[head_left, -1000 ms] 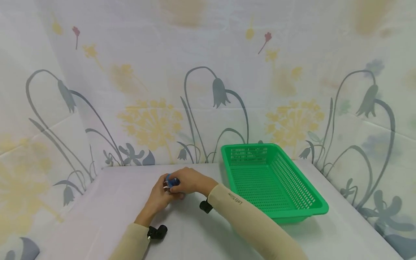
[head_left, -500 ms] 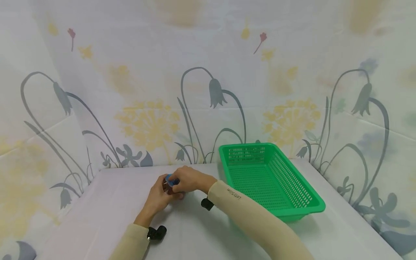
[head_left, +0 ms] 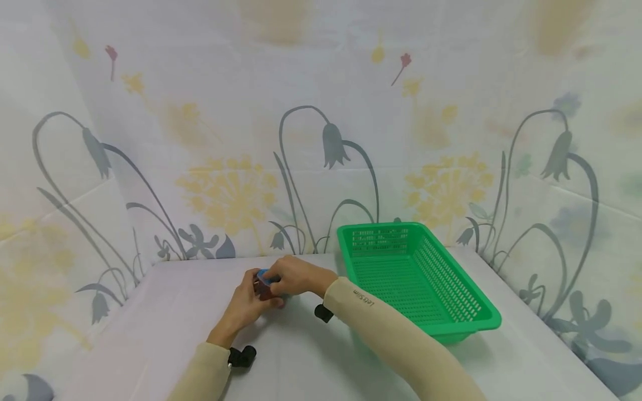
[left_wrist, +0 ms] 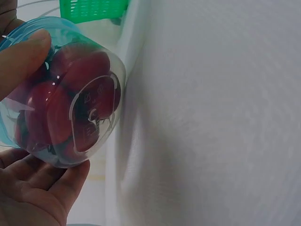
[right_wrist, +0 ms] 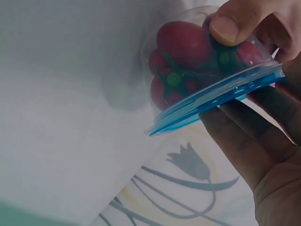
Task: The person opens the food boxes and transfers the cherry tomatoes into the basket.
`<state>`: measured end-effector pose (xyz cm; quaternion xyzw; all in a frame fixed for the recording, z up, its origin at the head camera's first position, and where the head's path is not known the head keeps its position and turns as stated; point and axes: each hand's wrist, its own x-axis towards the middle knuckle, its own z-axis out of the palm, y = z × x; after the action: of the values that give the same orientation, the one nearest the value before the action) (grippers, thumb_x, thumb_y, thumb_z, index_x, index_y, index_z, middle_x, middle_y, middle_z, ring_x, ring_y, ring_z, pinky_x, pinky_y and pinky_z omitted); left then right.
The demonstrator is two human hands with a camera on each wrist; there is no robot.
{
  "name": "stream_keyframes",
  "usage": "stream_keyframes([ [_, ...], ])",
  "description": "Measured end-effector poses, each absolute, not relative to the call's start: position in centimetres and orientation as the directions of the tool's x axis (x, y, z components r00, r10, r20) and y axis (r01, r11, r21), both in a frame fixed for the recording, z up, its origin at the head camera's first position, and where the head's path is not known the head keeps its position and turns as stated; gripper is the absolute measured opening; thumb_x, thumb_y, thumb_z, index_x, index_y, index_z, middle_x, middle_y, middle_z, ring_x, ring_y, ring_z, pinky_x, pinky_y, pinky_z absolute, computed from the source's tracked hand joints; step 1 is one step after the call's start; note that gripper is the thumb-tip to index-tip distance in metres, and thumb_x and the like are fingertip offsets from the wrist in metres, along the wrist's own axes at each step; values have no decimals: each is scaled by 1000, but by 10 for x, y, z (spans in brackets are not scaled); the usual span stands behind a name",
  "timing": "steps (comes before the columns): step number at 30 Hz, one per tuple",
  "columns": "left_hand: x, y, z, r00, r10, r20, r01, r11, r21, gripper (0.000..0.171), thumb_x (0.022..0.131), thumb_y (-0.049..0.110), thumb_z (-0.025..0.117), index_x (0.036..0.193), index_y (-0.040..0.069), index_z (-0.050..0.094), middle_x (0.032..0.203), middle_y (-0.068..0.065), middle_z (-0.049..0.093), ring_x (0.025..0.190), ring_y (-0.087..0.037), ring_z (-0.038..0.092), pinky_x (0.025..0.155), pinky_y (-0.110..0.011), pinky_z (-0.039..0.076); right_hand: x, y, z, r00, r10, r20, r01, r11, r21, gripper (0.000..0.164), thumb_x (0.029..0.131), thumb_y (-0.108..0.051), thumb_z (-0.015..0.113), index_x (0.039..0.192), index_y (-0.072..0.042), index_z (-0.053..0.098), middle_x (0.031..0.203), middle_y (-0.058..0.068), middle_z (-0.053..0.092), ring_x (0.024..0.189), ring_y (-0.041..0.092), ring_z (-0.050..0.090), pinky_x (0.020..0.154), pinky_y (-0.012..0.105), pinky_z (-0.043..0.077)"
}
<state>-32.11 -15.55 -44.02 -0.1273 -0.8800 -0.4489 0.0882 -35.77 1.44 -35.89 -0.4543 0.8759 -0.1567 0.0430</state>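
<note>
A small clear plastic tub is filled with red, tomato-like fruits with green stems. My left hand grips the tub from the left. In the left wrist view, the left thumb lies on its side and the fingers support it opposite. A blue lid lies across the tub's rim. Reaching over from the right, my right hand holds the lid from above, several fingertips on its surface. The right thumb is partly hidden.
A green plastic basket stands right of the hands, with the right forearm passing in front of it. White cloth covers the table, and a flower-patterned sheet hangs behind. Both wrists carry black cameras.
The lid, earlier more tilted towards the head camera, now sits flatter at the tub's top, and more of the red contents shows. Both hands keep nearly the same place.
</note>
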Motion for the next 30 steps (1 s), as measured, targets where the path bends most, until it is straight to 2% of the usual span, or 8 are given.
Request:
stream_keyframes([
  [3,-322,-155,-441,-950,143,277,307,573,759,88,72,37,84,136,5,33,132,-20,51,119,-33,52,99,-49,43,-358,15,-359,-575,-815,79,-792,530,-303,12,86,-10,61,94,-12,71,69,-9,53,59,5,44,52,15,35],
  [7,-322,-154,-441,-948,144,283,313,577,755,87,72,37,84,136,6,34,131,-20,52,116,-33,53,97,-49,44,-357,17,-360,-571,-816,88,-798,527,-292,8,87,-9,61,87,-13,68,67,-7,51,58,5,43,51,16,34],
  [12,-322,-153,-441,-942,161,295,333,570,751,86,72,35,84,135,5,33,129,-21,53,115,-33,54,96,-49,44,-356,19,-359,-581,-808,96,-790,532,-306,12,86,-8,60,88,-13,70,65,-9,52,56,4,42,50,16,34],
  [17,-323,-154,-440,-940,166,297,338,555,760,86,72,32,85,135,6,33,131,-20,52,117,-32,53,98,-48,43,-356,19,-355,-582,-804,121,-796,532,-290,10,84,-8,61,81,-15,68,62,-10,49,54,4,40,50,16,32],
  [20,-323,-154,-439,-942,170,288,333,560,759,86,72,35,84,135,6,33,132,-20,51,117,-32,52,98,-48,43,-355,19,-354,-580,-806,118,-800,535,-272,8,84,-8,62,80,-14,66,63,-9,47,55,4,40,50,16,32],
  [24,-322,-154,-439,-953,166,254,303,541,784,86,72,34,84,136,8,32,135,-18,49,121,-32,51,99,-47,43,-353,19,-355,-592,-798,117,-788,542,-291,10,83,-8,63,88,-14,70,68,-10,53,57,4,42,50,16,34],
  [30,-320,-155,-439,-960,156,231,279,515,810,87,72,31,85,137,8,31,137,-18,47,124,-33,49,100,-47,42,-353,18,-358,-599,-791,126,-781,544,-307,27,83,-8,63,108,-12,72,85,-8,66,63,4,49,54,15,39],
])
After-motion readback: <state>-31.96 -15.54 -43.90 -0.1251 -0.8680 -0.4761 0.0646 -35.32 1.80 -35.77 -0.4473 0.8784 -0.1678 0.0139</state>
